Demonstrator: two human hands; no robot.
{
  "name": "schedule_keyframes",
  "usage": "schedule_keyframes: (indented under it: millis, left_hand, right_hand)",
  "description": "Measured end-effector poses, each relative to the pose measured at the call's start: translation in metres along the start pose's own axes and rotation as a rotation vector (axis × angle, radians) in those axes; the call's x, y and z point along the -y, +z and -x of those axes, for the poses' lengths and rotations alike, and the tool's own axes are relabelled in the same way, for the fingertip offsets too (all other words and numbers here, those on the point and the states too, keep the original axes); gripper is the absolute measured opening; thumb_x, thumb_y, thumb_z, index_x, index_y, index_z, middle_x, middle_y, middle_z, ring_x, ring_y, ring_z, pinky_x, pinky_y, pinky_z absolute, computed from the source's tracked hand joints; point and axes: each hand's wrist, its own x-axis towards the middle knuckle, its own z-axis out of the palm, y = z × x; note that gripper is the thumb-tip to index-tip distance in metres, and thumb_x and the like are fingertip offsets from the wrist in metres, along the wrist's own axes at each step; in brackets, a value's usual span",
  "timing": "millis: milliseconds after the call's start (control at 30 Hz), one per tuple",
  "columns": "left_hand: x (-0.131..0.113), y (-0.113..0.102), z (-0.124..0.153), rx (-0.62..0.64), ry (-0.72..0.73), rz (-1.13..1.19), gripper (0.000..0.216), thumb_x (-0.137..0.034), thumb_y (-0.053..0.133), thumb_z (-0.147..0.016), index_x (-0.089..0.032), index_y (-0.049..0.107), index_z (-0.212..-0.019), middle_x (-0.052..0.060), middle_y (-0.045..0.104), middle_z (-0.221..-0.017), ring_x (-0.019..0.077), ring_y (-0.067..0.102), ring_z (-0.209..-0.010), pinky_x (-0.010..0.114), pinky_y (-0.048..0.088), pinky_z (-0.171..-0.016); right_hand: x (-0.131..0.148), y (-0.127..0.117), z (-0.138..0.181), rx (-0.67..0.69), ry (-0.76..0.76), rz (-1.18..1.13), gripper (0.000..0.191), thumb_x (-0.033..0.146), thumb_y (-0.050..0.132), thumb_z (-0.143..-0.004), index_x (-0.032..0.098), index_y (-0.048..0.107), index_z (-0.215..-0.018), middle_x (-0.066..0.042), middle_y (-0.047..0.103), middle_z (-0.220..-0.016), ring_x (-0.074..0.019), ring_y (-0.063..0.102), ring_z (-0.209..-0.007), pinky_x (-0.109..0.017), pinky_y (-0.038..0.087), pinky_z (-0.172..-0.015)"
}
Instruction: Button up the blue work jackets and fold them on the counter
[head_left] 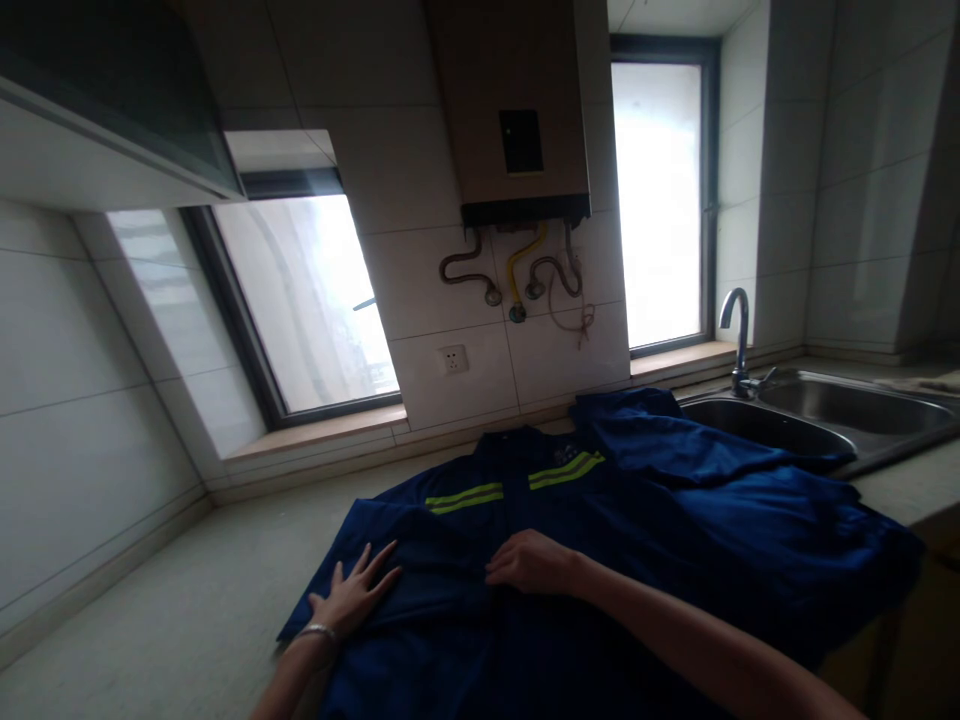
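Note:
A dark blue work jacket [427, 590] with yellow-green reflective stripes across the chest lies spread on the counter, its collar towards the wall. My left hand [352, 592] rests flat on the sleeve side at the left, fingers spread, a bracelet at the wrist. Near the middle of the jacket front, my right hand [534, 562] is closed with its fingers bent together on the fabric; the fingertips are partly hidden. More blue cloth [720, 480] lies bunched to the right, reaching the sink; I cannot tell whether it is a separate garment.
A double steel sink [862, 405] with a curved tap [739, 340] is set into the counter [187, 590] at the right. A water heater [510, 110] with pipes hangs on the tiled wall above a socket [453, 360]. Windows flank it, and a cabinet [112, 130] overhangs the upper left.

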Motion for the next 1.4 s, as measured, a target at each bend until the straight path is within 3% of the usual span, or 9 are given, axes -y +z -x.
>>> schedule_keyframes:
  millis: [233, 367, 467, 567, 667, 967, 1133, 1267, 1400]
  left_hand:
    - [0.005, -0.003, -0.002, -0.019, -0.031, -0.007, 0.066, -0.070, 0.029, -0.078, -0.042, 0.024, -0.138, 0.002, 0.015, -0.151, 0.0488, 0.010, -0.131, 0.076, 0.011, -0.091]
    - [-0.009, -0.009, -0.002, -0.117, 0.003, -0.109, 0.055, -0.054, 0.040, -0.082, -0.035, 0.038, -0.134, 0.007, 0.027, -0.147, 0.0440, 0.020, -0.132, 0.072, 0.019, -0.094]
    - [-0.036, -0.015, 0.000, -0.273, 0.335, -0.120, 0.045, -0.035, 0.046, -0.083, -0.026, 0.051, -0.127, 0.008, 0.041, -0.140, 0.0298, 0.031, -0.132, 0.054, 0.029, -0.104]
    - [-0.071, -0.013, 0.005, -0.305, 0.689, -0.030, 0.036, -0.028, 0.046, -0.084, -0.022, 0.059, -0.118, 0.007, 0.054, -0.129, 0.0214, 0.044, -0.124, 0.039, 0.041, -0.103]
    - [-0.094, -0.005, 0.014, -0.280, 0.830, -0.010, 0.030, -0.017, 0.044, -0.085, -0.021, 0.065, -0.104, 0.005, 0.064, -0.115, 0.0181, 0.052, -0.116, 0.032, 0.047, -0.097]
    - [-0.098, -0.003, 0.028, -0.283, 0.762, -0.259, 0.029, -0.007, 0.035, -0.086, -0.015, 0.063, -0.088, 0.008, 0.063, -0.092, 0.0172, 0.059, -0.089, 0.029, 0.052, -0.078]
    - [-0.109, -0.009, 0.034, -0.201, 0.679, -0.336, 0.033, 0.002, 0.034, -0.079, -0.013, 0.060, -0.094, 0.009, 0.060, -0.096, 0.0171, 0.057, -0.090, 0.027, 0.048, -0.078]
    - [-0.133, -0.024, 0.052, -0.111, 0.589, -0.302, 0.033, 0.002, 0.038, -0.073, -0.014, 0.061, -0.089, 0.008, 0.061, -0.096, 0.0168, 0.058, -0.091, 0.024, 0.046, -0.075]
    - [-0.173, -0.038, 0.088, -0.120, 0.630, -0.145, 0.020, -0.021, 0.040, -0.085, -0.019, 0.059, -0.087, 0.005, 0.063, -0.092, 0.0161, 0.060, -0.086, 0.024, 0.044, -0.072]
  right_hand:
    - [0.005, -0.001, 0.003, -0.030, 0.051, -0.096, 0.033, 0.016, 0.038, -0.090, 0.022, 0.063, -0.111, -0.003, 0.061, -0.119, -0.0131, 0.052, -0.114, -0.024, 0.037, -0.097]
    - [0.007, -0.002, 0.003, -0.060, 0.100, -0.158, 0.032, 0.014, 0.039, -0.089, 0.020, 0.064, -0.109, -0.003, 0.061, -0.118, -0.0124, 0.053, -0.112, -0.022, 0.040, -0.095]
    - [0.007, -0.003, 0.002, -0.070, 0.139, -0.195, 0.032, 0.012, 0.039, -0.088, 0.019, 0.064, -0.107, -0.004, 0.062, -0.116, -0.0121, 0.055, -0.109, -0.022, 0.041, -0.093]
    - [0.006, -0.002, 0.001, -0.083, 0.161, -0.215, 0.030, 0.012, 0.042, -0.087, 0.018, 0.064, -0.106, -0.004, 0.063, -0.113, -0.0125, 0.057, -0.106, -0.022, 0.041, -0.093]
    - [0.006, -0.003, 0.001, -0.095, 0.164, -0.221, 0.026, 0.012, 0.046, -0.084, 0.018, 0.065, -0.102, -0.004, 0.063, -0.112, -0.0130, 0.056, -0.106, -0.022, 0.040, -0.093]
    - [0.009, -0.010, 0.000, -0.145, 0.184, -0.290, 0.019, 0.011, 0.052, -0.079, 0.018, 0.066, -0.089, -0.003, 0.062, -0.105, -0.0132, 0.058, -0.097, -0.021, 0.043, -0.086]
    - [0.003, -0.012, 0.000, -0.103, 0.178, -0.428, 0.023, 0.007, 0.052, -0.075, 0.016, 0.069, -0.088, -0.003, 0.062, -0.099, -0.0106, 0.060, -0.085, -0.018, 0.044, -0.080]
    - [-0.005, -0.007, 0.000, -0.159, 0.214, -0.532, 0.035, 0.001, 0.049, -0.070, 0.017, 0.071, -0.091, -0.002, 0.065, -0.096, -0.0108, 0.061, -0.085, -0.017, 0.044, -0.080]
    - [-0.015, 0.000, 0.000, -0.343, 0.381, -0.442, 0.036, 0.002, 0.048, -0.069, 0.016, 0.071, -0.093, -0.005, 0.066, -0.096, -0.0124, 0.061, -0.085, -0.019, 0.043, -0.080]
